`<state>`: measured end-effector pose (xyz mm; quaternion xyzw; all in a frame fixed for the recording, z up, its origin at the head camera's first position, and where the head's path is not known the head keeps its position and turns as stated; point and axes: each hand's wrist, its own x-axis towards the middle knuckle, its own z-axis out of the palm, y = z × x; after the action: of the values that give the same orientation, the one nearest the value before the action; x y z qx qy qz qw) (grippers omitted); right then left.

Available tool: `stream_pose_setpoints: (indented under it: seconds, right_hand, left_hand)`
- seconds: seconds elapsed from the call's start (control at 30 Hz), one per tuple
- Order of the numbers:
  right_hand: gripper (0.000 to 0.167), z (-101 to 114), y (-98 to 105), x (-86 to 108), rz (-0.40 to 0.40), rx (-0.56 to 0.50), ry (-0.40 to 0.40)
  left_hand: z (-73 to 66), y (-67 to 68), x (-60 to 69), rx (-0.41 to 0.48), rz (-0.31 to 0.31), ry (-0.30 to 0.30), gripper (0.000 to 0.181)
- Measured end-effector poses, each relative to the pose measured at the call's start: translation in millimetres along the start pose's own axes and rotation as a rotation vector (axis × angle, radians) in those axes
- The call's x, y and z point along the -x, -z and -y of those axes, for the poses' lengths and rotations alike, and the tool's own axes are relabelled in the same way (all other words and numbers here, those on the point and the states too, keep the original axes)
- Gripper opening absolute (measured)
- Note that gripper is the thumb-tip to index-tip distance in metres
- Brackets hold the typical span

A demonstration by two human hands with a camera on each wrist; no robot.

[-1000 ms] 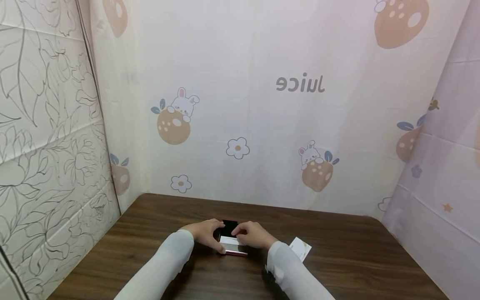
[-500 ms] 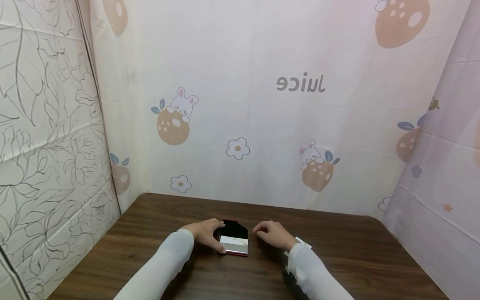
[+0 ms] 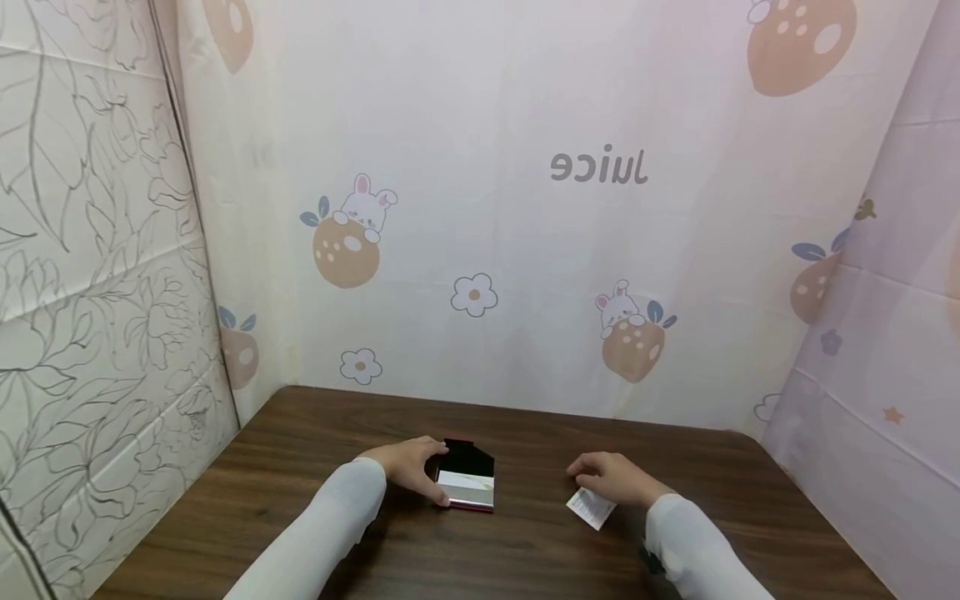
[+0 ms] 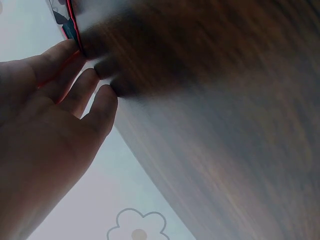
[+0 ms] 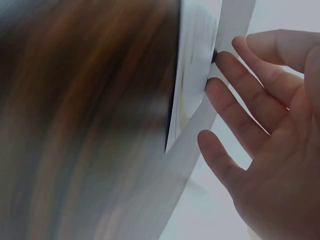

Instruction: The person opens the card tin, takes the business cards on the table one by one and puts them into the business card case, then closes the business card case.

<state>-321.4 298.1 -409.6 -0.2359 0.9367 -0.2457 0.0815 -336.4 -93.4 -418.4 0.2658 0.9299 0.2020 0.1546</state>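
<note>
A card case [image 3: 472, 458] with a black inside and red edges lies with its lid folded back at the middle of the table. White cards [image 3: 465, 485] sit in its near half. My left hand [image 3: 408, 468] grips the case's left side, thumb at the near corner and fingers toward the far part. In the left wrist view, fingertips meet the red edge [image 4: 75, 30]. To the right, my right hand [image 3: 618, 481] is over a loose white printed card [image 3: 590, 509], partly covering it. The right wrist view shows its fingers loosely extended beside the card [image 5: 192, 65], holding nothing; contact is unclear.
Both hands work over a dark wood-grain table [image 3: 360, 533]. A printed curtain [image 3: 480, 208] hangs behind its far edge, and a floral panel [image 3: 112, 250] stands on the left.
My right hand has moved away from the card case, rightward to the loose card. My left hand and the case have stayed in place.
</note>
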Motion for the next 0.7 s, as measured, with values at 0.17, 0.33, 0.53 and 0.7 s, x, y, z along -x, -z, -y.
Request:
stream_pose_setpoints:
  seconds: [0.17, 0.33, 0.53, 0.7]
  right_hand:
    - [0.017, -11, 7, 14.6, 0.032, -0.014, -0.028]
    - [0.032, -18, 13, 24.8, 0.084, -0.017, -0.049]
    - [0.047, -24, 23, 31.7, 0.140, -0.011, -0.029]
    - [0.047, -25, 27, 32.7, 0.156, 0.008, -0.019]
  left_hand:
    - [1.5, -1.6, -0.4, 0.003, -0.001, -0.004, 0.092]
    - [4.4, -5.4, -2.1, 0.008, 0.001, 0.010, 0.094]
    - [5.3, -5.6, -2.2, 0.009, 0.000, 0.019, 0.094]
    - [5.0, -4.1, -1.7, 0.007, -0.003, 0.015, 0.094]
